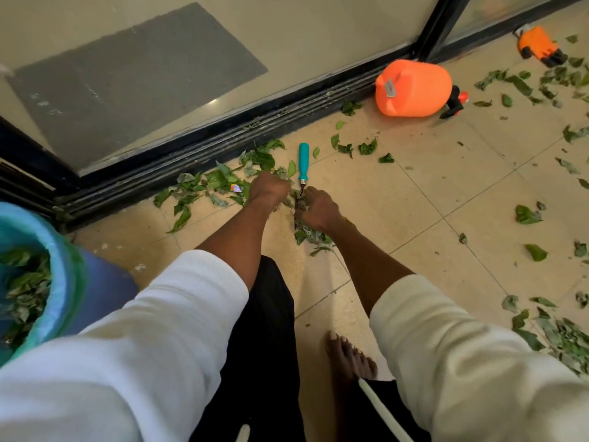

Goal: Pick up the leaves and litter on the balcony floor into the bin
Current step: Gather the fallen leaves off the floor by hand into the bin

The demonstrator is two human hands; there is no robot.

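Green leaves (pixel 220 181) lie heaped along the black door track, with a small colourful wrapper (pixel 236 188) among them. My left hand (pixel 269 189) is curled over a bunch of these leaves beside the wrapper. My right hand (pixel 318 208) grips another clump of leaves (pixel 310 236) on the tile, just below the metal end of a teal-handled garden tool (pixel 303 162). The bin (pixel 60 260), lined with a blue-green bag and holding leaves, stands at the left edge.
An orange spray jug (pixel 414 87) lies on its side by the door track, and an orange toy truck (pixel 538 46) sits at the far right. More leaves (pixel 554 333) are scattered over the tiles to the right. My bare foot (pixel 349 355) is below.
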